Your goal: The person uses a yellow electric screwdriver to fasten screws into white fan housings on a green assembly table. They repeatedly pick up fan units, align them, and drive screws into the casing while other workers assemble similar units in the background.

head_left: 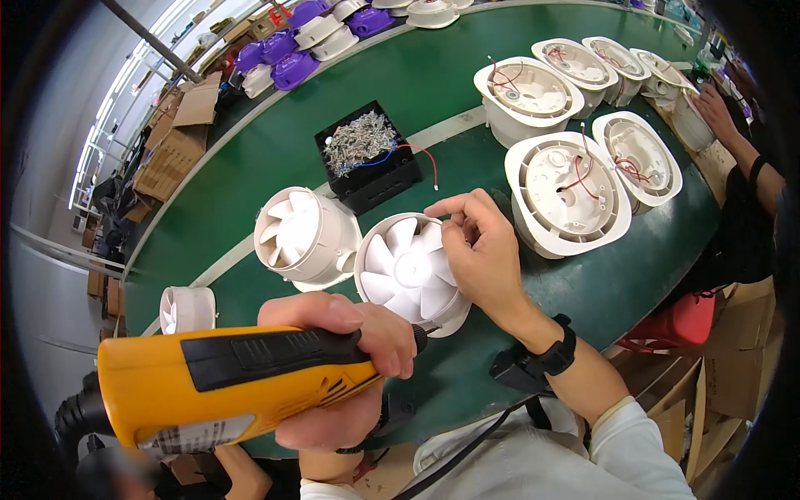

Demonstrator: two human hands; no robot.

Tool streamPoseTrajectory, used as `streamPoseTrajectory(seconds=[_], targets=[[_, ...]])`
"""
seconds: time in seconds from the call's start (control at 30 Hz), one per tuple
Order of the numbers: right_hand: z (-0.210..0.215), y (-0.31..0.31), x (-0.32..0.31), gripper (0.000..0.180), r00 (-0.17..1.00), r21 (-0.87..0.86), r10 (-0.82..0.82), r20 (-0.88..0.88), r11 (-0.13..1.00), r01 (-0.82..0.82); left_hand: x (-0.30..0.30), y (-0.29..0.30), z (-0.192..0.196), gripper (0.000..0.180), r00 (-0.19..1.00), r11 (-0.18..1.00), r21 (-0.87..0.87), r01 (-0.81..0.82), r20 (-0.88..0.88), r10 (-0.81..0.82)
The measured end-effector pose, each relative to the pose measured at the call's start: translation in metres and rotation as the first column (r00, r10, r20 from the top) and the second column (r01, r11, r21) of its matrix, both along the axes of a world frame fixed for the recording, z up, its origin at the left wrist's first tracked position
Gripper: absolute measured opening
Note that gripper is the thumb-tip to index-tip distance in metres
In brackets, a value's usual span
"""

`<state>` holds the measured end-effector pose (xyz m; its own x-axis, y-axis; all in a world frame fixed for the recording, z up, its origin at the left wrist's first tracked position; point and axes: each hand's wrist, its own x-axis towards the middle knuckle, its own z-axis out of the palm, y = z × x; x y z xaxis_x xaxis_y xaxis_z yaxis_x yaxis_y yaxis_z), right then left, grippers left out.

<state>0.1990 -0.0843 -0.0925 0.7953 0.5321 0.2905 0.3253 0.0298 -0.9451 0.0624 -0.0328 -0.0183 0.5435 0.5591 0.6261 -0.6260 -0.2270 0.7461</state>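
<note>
My left hand [379,337] is wrapped round a yellow and black electric screwdriver [158,379], its dark tip pointing right at the near rim of a white fan in a round housing [410,268]. My right hand [487,254] is at that housing's right rim, the index finger stretched out and the other fingers curled toward the thumb. Whatever they may pinch is too small or hidden to make out. Left of this fan stands a second white fan housing [312,250], tilted. Behind them, a black box [375,193] holds a heap of small metal screws [358,143].
Several cream housings with red wires [568,187] stand at the right of the green table [467,383]. Another small fan housing [188,309] lies at the left. Purple and white parts [293,70] line the far edge. A co-worker's hand [717,112] touches a housing at the far right.
</note>
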Motion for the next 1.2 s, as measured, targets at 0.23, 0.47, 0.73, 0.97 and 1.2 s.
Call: streamPoseTrajectory(seconds=[0.23, 0.47, 0.73, 0.97, 1.2], targets=[[-0.001, -0.001, 0.002, 0.018, 1.0, -0.002, 0.0, -0.022, 1.0, 0.0, 0.004, -0.003, 0.001, 0.077, 1.0, 1.0, -0.003, -0.014, -0.003, 0.014], [-0.002, -0.002, 0.005, 0.017, 0.999, -0.003, 0.024, -0.021, 1.0, -0.024, 0.006, -0.004, 0.002, 0.077, 1.0, 1.0, -0.002, -0.012, -0.011, 0.012], [-0.002, -0.002, 0.02, 0.014, 0.984, -0.017, 0.129, -0.12, 0.991, -0.132, 0.016, -0.013, 0.013, 0.077, 0.959, 0.999, 0.01, -0.031, -0.282, 0.032], [0.004, -0.004, 0.02, 0.016, 0.986, -0.078, 0.153, -0.071, 0.984, -0.159, 0.018, -0.013, 0.02, 0.076, 0.933, 0.999, 0.034, -0.009, -0.359, 0.021], [-0.002, -0.005, 0.018, 0.016, 0.996, -0.048, 0.088, 0.011, 0.995, -0.087, -0.01, -0.003, 0.037, 0.089, 0.962, 0.979, -0.066, -0.191, -0.212, 0.173]])
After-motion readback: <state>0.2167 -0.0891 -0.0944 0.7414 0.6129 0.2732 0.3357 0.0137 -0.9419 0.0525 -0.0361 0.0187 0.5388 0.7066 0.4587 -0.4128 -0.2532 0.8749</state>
